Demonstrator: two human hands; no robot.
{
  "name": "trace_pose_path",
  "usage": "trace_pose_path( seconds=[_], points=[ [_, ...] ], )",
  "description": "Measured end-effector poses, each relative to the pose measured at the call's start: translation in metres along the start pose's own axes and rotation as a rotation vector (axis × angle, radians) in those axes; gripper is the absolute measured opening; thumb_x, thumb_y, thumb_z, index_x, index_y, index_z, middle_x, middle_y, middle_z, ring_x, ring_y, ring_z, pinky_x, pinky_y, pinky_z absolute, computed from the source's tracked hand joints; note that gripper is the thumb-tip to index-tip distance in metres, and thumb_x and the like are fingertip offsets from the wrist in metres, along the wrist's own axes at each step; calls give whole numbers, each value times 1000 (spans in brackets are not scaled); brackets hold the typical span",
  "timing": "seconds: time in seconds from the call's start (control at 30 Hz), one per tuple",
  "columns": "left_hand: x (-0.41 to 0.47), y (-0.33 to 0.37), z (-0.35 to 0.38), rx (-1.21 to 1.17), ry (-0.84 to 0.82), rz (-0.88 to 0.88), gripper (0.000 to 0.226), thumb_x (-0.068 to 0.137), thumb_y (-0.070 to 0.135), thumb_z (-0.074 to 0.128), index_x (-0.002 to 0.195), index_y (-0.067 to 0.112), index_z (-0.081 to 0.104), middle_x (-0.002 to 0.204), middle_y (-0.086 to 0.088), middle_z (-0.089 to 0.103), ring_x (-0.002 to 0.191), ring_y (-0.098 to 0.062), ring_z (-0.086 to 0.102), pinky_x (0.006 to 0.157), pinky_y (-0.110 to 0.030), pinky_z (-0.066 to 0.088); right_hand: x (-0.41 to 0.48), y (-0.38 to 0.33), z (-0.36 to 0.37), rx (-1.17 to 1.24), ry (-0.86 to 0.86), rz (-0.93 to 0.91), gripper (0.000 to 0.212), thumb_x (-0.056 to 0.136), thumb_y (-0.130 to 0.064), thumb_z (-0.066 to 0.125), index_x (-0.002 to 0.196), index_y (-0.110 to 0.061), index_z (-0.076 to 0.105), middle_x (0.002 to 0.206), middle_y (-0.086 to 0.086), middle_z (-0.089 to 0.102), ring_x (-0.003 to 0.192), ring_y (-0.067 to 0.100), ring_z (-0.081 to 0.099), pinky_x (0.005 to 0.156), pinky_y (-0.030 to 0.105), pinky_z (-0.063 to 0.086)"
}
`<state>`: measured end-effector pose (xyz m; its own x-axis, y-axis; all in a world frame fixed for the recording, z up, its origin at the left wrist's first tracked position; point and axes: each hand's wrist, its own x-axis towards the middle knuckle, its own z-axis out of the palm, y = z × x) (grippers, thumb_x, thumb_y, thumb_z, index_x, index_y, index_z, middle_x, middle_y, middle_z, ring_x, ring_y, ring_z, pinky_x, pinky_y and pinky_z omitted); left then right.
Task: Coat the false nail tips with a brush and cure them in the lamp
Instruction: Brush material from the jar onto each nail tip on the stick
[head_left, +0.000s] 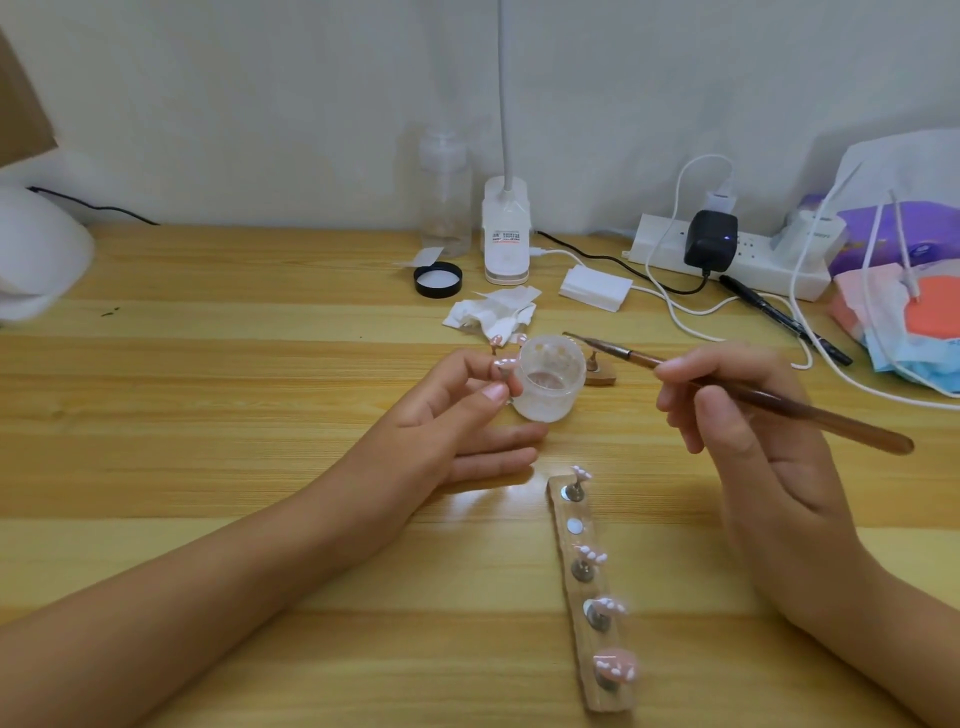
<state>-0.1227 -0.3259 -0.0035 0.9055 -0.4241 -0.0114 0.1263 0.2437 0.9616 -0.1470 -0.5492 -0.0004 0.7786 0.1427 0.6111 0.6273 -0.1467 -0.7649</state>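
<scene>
Nail tip (503, 364), frame centre, pinched on its peg by left hand (457, 413) beside the jar (550, 382), likely so the brush (821, 418) gripped in right hand (737, 415) reaches it (four more on strip (567, 548) below).

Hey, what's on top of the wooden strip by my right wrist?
Four pink nail tips on metal pegs stand on the wooden strip; the second spot shows a bare disc. Tips hide the peg tops.
</scene>
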Motion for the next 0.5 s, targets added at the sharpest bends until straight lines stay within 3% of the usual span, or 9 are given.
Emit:
trace_pose_path(
  seconds=[0.3,0.5],
  points=[
    [-2,2,2,32,-46,51,5,86,33,59,85,30,63,140,18,52,113,-27,64,91,-31,53,1,1,0,-59,-75,57,18,96,-21,41,101,-24,58,95,-11,53,85,14,49,81,21,39],
    [-3,3,3,69,-82,50,16,93,21,49,85,26,62,138,15,54,114,-25,64,91,-28,53,1,2,0,-99,-107,69,18,95,-22,41,96,-21,59,92,0,52,82,24,47,77,31,40]
  ],
)
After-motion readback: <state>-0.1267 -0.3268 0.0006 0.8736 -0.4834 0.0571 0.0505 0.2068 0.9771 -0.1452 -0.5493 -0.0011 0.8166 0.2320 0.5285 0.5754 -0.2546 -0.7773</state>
